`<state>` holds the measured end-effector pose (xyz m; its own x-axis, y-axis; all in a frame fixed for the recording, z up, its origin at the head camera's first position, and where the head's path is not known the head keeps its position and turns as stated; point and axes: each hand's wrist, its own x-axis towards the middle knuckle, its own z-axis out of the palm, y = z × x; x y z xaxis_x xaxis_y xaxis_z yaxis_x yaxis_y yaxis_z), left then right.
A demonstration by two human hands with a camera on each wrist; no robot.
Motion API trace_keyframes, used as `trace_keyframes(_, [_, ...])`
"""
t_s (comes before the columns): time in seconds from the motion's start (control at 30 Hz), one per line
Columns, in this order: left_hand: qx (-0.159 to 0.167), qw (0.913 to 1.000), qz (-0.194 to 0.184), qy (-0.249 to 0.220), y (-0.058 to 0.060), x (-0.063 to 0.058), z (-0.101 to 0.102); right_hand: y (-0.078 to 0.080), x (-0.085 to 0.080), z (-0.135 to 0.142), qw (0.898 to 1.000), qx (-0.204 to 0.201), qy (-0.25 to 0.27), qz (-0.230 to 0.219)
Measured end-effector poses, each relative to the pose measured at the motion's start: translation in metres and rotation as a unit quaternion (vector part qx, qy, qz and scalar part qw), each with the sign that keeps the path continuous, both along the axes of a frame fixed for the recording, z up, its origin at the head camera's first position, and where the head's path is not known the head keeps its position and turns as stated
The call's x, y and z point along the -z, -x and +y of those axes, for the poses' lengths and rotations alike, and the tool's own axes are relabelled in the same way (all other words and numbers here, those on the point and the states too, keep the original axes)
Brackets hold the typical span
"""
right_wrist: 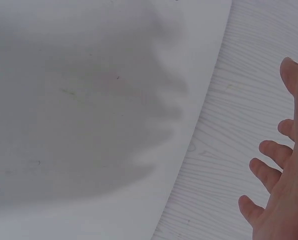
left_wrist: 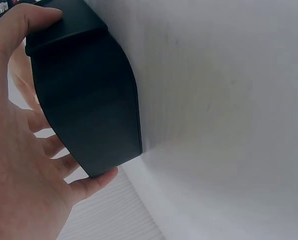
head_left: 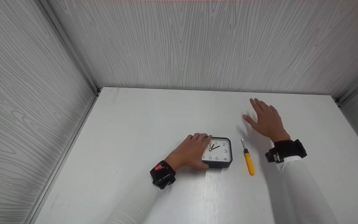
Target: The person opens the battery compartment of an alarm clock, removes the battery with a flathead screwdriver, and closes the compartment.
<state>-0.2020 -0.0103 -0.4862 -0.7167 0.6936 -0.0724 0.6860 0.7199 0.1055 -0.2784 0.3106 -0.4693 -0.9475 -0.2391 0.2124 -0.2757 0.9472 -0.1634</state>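
A square clock [head_left: 218, 150] with a dark casing and white dial lies face up on the white table. My left hand [head_left: 192, 151] grips it from the left, thumb at the near side and fingers over the far side, covering the left part of the dial. The clock's dark side wall [left_wrist: 86, 100] fills the space between thumb and fingers in the left wrist view. To the clock's right lies a screwdriver [head_left: 248, 160] with a yellow handle, its tip pointing away. My right hand [head_left: 266, 122] hovers beyond the screwdriver, fingers spread, holding nothing.
The white table [head_left: 141, 115] ends at a wood-grained back wall [head_left: 179, 46]. A similar side wall [head_left: 20, 109] rises on the left, another on the right. The right hand's shadow [right_wrist: 99, 125] falls on the tabletop.
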Motion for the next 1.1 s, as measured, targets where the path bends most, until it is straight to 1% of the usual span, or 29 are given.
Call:
trace_keyframes(0.2, [0.002,0.9999,0.003,-0.01,0.001,0.002,-0.001,-0.003,-0.001,-0.003,1.0,-0.001,0.004,-0.013])
trace_keyframes(0.37, [0.0,0.9998,-0.004,-0.02,0.001,0.0,-0.002,-0.006,0.002,-0.006,0.999,-0.012,0.028,-0.027])
trace_keyframes(0.43, [0.0,0.9997,-0.006,-0.024,0.0,-0.001,-0.002,-0.009,0.003,-0.008,0.999,-0.017,0.04,-0.027])
trace_keyframes(0.6, [-0.003,0.9992,-0.015,-0.037,0.0,0.001,-0.003,-0.014,0.007,-0.011,0.998,-0.027,0.051,-0.011])
trace_keyframes(0.7, [-0.011,0.9983,-0.022,-0.052,0.0,0.001,-0.006,-0.017,0.009,-0.012,0.998,-0.029,0.057,-0.013])
trace_keyframes(0.93, [-0.035,0.9935,-0.032,-0.103,0.0,-0.007,-0.012,-0.026,0.009,-0.017,0.993,-0.031,0.107,-0.029])
trace_keyframes(1.1, [-0.051,0.9879,-0.029,-0.144,0.0,-0.015,-0.017,-0.034,0.004,-0.024,0.99,-0.037,0.133,-0.027])
